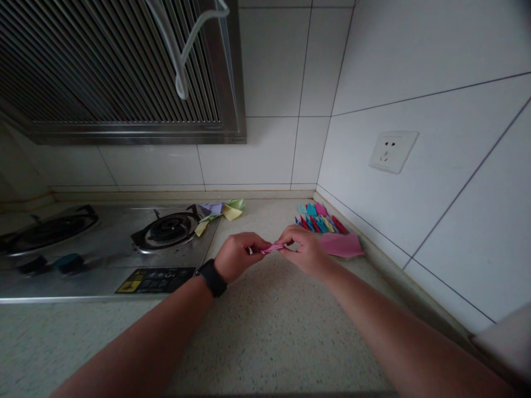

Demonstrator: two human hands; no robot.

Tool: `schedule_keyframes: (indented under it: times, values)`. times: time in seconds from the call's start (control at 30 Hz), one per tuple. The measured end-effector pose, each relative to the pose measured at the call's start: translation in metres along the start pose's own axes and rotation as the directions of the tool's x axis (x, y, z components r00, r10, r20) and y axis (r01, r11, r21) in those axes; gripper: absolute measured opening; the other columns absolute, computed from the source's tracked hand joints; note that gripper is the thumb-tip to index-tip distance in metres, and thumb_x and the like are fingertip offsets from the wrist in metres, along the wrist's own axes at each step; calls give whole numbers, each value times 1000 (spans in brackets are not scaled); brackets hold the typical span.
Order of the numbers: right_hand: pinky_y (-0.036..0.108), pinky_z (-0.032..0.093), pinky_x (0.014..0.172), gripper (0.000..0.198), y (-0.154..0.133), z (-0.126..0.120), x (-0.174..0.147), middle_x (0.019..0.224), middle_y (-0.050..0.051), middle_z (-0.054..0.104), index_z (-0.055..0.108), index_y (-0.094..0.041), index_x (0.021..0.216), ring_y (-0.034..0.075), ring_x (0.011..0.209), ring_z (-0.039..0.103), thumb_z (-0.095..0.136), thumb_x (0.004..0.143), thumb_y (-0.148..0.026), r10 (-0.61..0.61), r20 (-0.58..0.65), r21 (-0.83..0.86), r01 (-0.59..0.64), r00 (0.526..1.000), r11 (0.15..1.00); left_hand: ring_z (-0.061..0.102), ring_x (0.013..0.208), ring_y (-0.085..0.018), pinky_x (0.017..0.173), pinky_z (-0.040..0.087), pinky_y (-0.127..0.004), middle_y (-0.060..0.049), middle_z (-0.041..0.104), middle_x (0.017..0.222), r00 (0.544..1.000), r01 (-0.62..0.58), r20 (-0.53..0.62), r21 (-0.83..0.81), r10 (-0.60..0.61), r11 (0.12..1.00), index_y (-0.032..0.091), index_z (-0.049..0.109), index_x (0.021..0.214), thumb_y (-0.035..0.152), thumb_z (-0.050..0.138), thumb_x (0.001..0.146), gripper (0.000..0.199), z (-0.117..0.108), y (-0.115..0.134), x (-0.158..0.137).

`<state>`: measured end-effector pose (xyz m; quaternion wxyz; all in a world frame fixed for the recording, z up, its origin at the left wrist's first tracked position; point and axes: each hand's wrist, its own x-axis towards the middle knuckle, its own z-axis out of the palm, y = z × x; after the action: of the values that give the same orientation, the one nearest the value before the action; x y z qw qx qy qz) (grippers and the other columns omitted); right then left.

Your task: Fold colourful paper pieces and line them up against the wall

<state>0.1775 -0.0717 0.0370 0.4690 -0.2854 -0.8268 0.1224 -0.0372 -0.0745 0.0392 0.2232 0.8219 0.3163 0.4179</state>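
A small folded piece of pink paper (272, 249) is stretched between my two hands above the speckled countertop (265, 337). My left hand (240, 254), with a black watch (212, 277) on its wrist, pinches the paper's left end. The right end is pinched between the thumb and fingers of my right hand (305, 250). Just beyond my right hand lies a flat pink sheet of paper (342, 245), partly hidden by that hand. Behind it stand several small folded paper pieces (321, 223) in red, blue, yellow and other colours, in a row.
Creased yellow, green and purple papers (232, 210) lie at the back, some over the edge of the gas stove (103, 279). A range hood (136, 132) with a hanging white cable (181, 77) is above. A tiled wall with a socket (393, 151) bounds the right.
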Motion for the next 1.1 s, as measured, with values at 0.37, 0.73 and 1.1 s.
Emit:
schedule_keyframes:
  times: [0.37,0.73,1.1]
  values:
    - [31,43,68,8,6,0,-1,77,4,64,65,-21,80,18,74,56,67,79,-13,-11,26,-39,13,1000,999,59,67,-13,62,45,-23,-4,71,84,996,-90,34,169,86,982,19,73,94,11,64,77,21,-3,-2,-1]
    - [29,43,70,2,12,-7,0,78,3,63,65,-20,81,17,77,57,66,83,-20,32,103,-88,-22,994,996,58,64,-11,63,45,-23,-2,71,84,991,-134,41,312,127,941,21,72,93,28,60,87,14,-19,-12,0]
    - [27,46,69,21,8,-7,0,90,4,62,62,-21,100,14,74,54,67,80,-17,-4,49,-140,10,999,990,57,64,-11,64,44,-24,-1,67,81,991,-135,43,425,129,895,21,70,91,23,59,87,12,-18,-15,0]
